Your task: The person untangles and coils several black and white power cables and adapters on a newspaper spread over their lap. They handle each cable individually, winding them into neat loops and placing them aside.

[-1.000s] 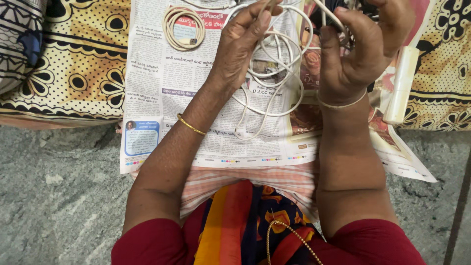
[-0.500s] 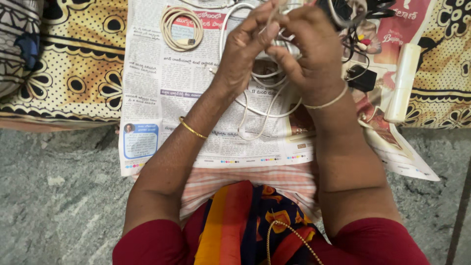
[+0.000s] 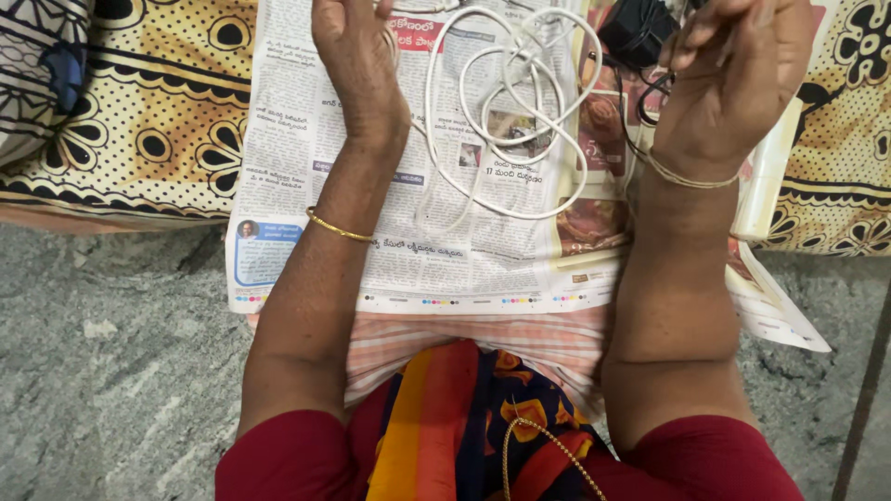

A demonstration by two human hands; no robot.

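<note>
I look down at my two hands over a newspaper (image 3: 306, 167) that is spread on the floor in front of my lap. My left hand (image 3: 357, 56) is up at the far edge of the view, back facing me, and its fingertips are cut off at the top, so I cannot tell if it is pinching anything or just resting on the paper. My right hand (image 3: 733, 79) is lifted, palm toward me, with the fingers curled loosely near a thin dark wire (image 3: 640, 111); I cannot tell for sure if the fingers pinch that wire, because the tips run out of the view. Between my hands lies the white cable (image 3: 510, 102), in loose tangled loops flat on the newspaper, touching neither hand that I can see. I think the paper is there to keep the cables off the floor and all in one place. Just beside my right hand, toward the middle, sits a black charger block (image 3: 636, 30), partly cut off at the top. Behind my right wrist a white plastic bar (image 3: 766, 176) peeks out, mostly hidden, so I cannot say what it is. A yellow patterned cloth (image 3: 139, 121) lies under the paper, past my left hand.
</note>
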